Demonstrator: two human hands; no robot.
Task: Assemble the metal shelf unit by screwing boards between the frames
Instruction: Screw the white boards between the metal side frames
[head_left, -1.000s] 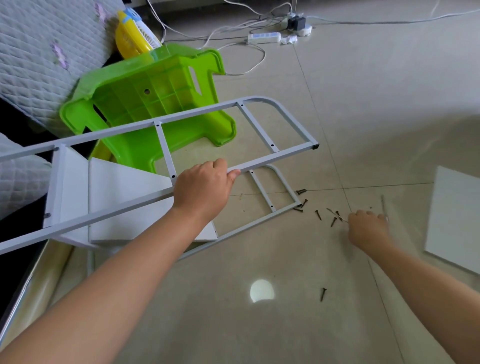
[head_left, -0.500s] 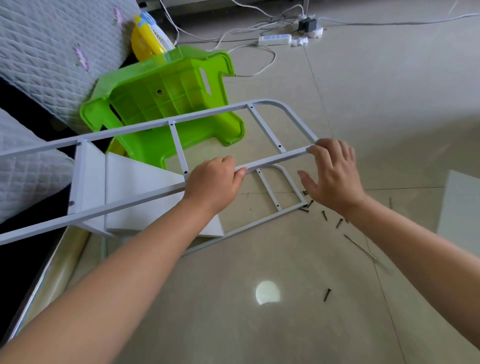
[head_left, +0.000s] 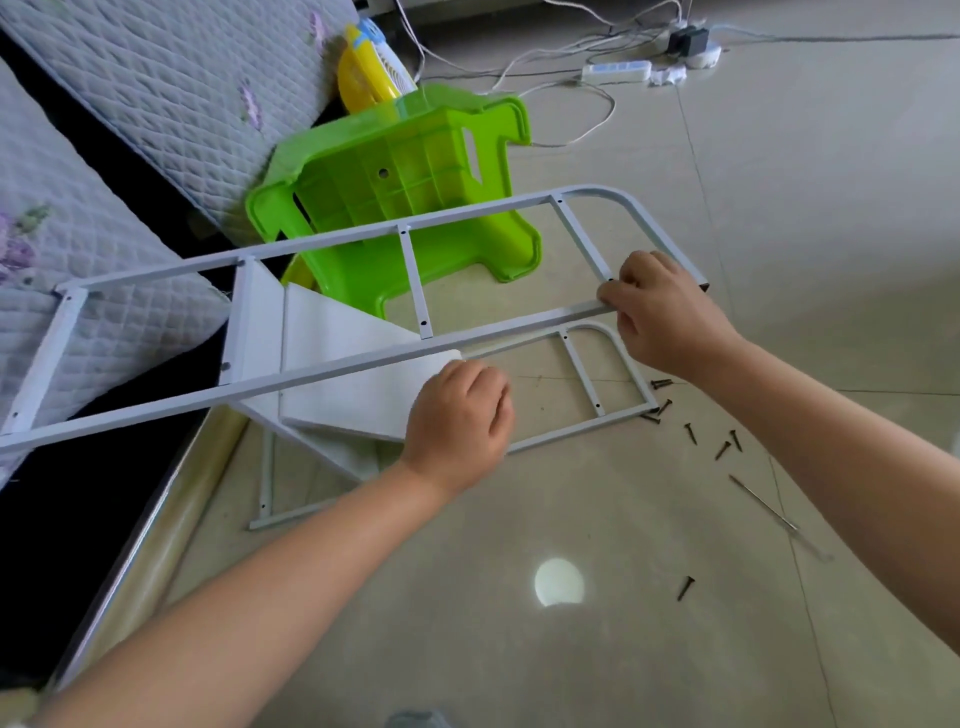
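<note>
Your right hand reaches forward, forearm extended, fingers curled over the near rail of the upper frame close to its rounded end, thumb beneath; it grips the rail. Your left hand hovers knuckles-up with fingers curled at the corner of a white board; whether it grasps the board's edge you cannot tell from this angle. Upper frame: grey painted square tube, ladder-like, cross rungs with dark screw holes, raised at a tilt above the boards. Lower frame: same make, lying flat on the glossy beige tiled floor. White boards: smooth, flat, standing between the two frames. Dark screws: scattered on the tiles just right of the lower frame, one apart nearer you. Green plastic stool: overturned, ribbed underside showing, behind the frames. Quilted mattress: at the left.
</note>
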